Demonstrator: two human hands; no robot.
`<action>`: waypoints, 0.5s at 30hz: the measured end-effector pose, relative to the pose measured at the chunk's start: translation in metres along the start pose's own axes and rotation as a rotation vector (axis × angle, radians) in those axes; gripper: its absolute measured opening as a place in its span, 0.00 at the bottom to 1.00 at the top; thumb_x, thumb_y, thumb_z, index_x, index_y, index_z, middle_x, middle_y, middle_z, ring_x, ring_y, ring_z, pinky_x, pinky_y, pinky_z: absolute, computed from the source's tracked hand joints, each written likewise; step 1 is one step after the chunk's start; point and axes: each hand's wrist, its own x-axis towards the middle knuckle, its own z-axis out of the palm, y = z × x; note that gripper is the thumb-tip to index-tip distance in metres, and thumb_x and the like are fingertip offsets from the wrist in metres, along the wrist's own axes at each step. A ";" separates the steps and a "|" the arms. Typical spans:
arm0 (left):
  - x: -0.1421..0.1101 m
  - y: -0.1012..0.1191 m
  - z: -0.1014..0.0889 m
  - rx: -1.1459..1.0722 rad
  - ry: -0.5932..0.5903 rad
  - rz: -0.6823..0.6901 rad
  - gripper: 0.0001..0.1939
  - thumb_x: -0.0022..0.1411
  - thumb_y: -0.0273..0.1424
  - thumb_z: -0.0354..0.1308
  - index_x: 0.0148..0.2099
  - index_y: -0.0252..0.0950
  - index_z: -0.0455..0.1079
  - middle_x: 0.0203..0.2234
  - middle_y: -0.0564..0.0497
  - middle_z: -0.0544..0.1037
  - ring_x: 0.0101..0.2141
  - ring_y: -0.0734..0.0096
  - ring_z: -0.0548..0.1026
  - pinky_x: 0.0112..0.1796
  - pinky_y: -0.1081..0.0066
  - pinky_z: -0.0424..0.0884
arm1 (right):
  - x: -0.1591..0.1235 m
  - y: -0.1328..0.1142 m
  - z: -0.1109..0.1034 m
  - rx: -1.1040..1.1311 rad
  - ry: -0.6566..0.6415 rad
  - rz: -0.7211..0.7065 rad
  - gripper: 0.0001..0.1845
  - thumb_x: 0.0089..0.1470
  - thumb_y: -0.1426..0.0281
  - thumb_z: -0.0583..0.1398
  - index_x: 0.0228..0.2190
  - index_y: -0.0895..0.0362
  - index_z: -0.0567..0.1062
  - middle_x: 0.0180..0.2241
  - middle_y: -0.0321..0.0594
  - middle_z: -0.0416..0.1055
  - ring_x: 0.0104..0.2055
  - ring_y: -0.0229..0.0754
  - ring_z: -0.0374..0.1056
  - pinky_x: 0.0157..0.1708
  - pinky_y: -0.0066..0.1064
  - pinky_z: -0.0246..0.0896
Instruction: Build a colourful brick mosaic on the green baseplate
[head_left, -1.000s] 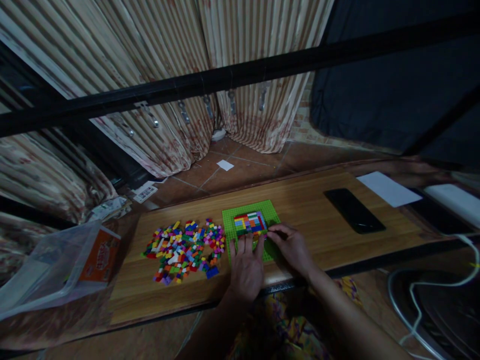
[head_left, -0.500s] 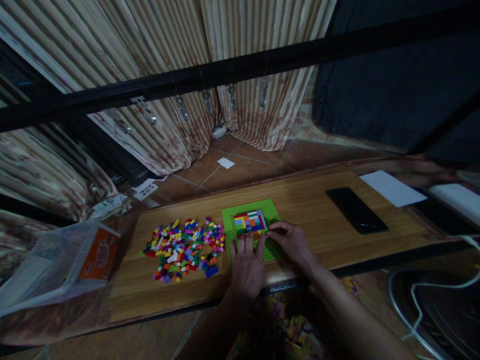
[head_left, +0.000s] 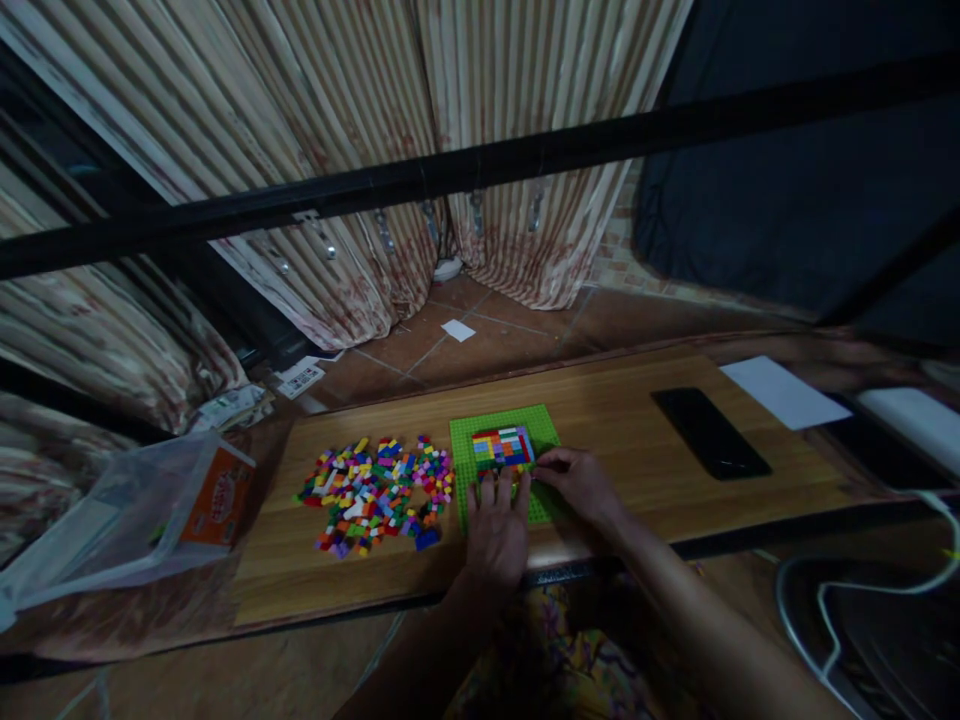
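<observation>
Dead centre of the frame, just below the middle, the green baseplate (head_left: 504, 462) lies flat on the wooden tabletop (head_left: 615, 420), and a block of bricks (head_left: 502, 447) in red, yellow, blue, orange and white is pressed onto it. That block is a small rectangle, its long axis running left to right across the picture, parallel to the near edge of the table.

The left hand (head_left: 497, 525) lies palm down on the plate's near half, fingers spread and flat, holding nothing, the tips just touching the lower edge of the block. The right hand (head_left: 581, 482) comes in from the lower right, fingers curled and pinched together at the block's right end; whether there is a brick between them is too small and dark to tell.

Against half a second ago, both hands sit in the same spots on the plate; only the view has drifted, so everything lands a touch lower and further right in the frame.

Left of the plate, the loose brick pile (head_left: 375, 492) spreads across the wood. Further left, at the frame's edge, a clear plastic bag (head_left: 112, 520) holds an orange card (head_left: 214, 498); its printing is too blurred to read. To the right, a dark phone (head_left: 709, 432) lies face up at a slant, and beyond it a white sheet (head_left: 784, 392).
</observation>
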 end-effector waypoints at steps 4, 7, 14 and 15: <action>-0.005 -0.004 -0.010 -0.058 0.065 0.012 0.27 0.63 0.23 0.47 0.63 0.43 0.56 0.57 0.46 0.66 0.54 0.54 0.63 0.55 0.44 0.57 | -0.002 0.002 -0.006 0.092 0.012 -0.025 0.18 0.36 0.56 0.68 0.26 0.58 0.79 0.24 0.37 0.76 0.27 0.39 0.69 0.30 0.31 0.63; -0.018 -0.016 -0.020 -0.130 0.146 -0.015 0.30 0.61 0.21 0.47 0.65 0.39 0.53 0.57 0.44 0.66 0.55 0.55 0.63 0.56 0.47 0.57 | -0.007 0.008 -0.012 0.169 0.092 -0.021 0.23 0.40 0.50 0.65 0.27 0.59 0.78 0.24 0.39 0.75 0.27 0.40 0.69 0.30 0.32 0.64; -0.078 -0.066 -0.022 -0.215 0.367 -0.181 0.24 0.63 0.23 0.48 0.61 0.34 0.58 0.53 0.41 0.69 0.52 0.57 0.65 0.52 0.55 0.64 | -0.031 0.006 -0.018 0.262 0.295 0.005 0.23 0.38 0.51 0.66 0.27 0.58 0.77 0.24 0.39 0.74 0.26 0.39 0.68 0.28 0.31 0.63; -0.085 -0.071 -0.020 -0.211 0.380 -0.211 0.23 0.63 0.24 0.49 0.60 0.34 0.59 0.52 0.41 0.69 0.52 0.57 0.66 0.52 0.55 0.64 | -0.035 0.003 -0.016 0.250 0.297 0.008 0.22 0.37 0.51 0.67 0.26 0.58 0.77 0.23 0.39 0.74 0.26 0.40 0.68 0.28 0.31 0.63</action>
